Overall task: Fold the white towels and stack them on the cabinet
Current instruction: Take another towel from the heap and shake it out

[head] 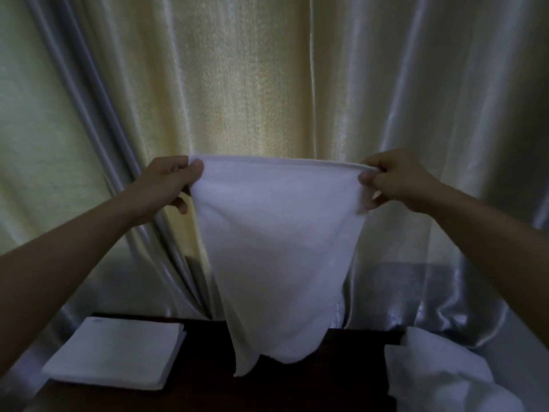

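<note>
Head view shows both arms stretched out in front of a pale, shiny curtain (252, 84), with a white towel (276, 248) held up between them. Her or his left hand (169, 181) pinches the towel's top left corner between thumb and curled fingers; the right hand (392, 179) pinches the top right corner the same way. Its top edge runs taut and level from hand to hand, and the cloth hangs straight down, narrowing towards the bottom, so its long axis is upright. The lower edge, wavy and uneven, dangles just over the dark cabinet top (326, 382); whether it touches the wood, I can't tell.

On the cabinet's left end sits a neat stack of folded towels (116, 355), square and flat, edges lined up. On the right end lies a loose heap of unfolded towels (439, 379), crumpled and spilling towards the near edge. No boxes or baskets are about; the cabinet top alone carries both piles
</note>
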Demonstrator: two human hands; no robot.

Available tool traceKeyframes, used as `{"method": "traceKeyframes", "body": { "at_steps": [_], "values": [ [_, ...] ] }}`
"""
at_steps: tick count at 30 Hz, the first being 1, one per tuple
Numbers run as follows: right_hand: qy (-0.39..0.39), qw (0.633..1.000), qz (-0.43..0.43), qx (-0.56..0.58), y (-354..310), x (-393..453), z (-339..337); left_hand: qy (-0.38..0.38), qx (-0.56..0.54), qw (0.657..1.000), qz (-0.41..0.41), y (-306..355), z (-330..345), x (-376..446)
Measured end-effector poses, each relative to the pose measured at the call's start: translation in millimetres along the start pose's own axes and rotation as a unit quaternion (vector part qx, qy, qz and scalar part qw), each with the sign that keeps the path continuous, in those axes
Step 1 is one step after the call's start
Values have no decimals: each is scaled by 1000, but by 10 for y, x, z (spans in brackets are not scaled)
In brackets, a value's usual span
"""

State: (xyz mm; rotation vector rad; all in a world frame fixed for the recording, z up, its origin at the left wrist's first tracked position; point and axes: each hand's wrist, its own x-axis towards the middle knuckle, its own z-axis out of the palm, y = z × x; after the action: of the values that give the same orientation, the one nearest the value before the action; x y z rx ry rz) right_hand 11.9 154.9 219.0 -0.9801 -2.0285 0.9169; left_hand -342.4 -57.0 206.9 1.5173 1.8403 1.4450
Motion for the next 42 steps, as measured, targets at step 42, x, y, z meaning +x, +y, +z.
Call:
{"method": "traceKeyframes", "body": {
  "at_steps": [42],
  "values": [
    [43,978,20,205,-128,-1315,9,64,-97,991,-59,223,-14,-1209]
  ]
}}
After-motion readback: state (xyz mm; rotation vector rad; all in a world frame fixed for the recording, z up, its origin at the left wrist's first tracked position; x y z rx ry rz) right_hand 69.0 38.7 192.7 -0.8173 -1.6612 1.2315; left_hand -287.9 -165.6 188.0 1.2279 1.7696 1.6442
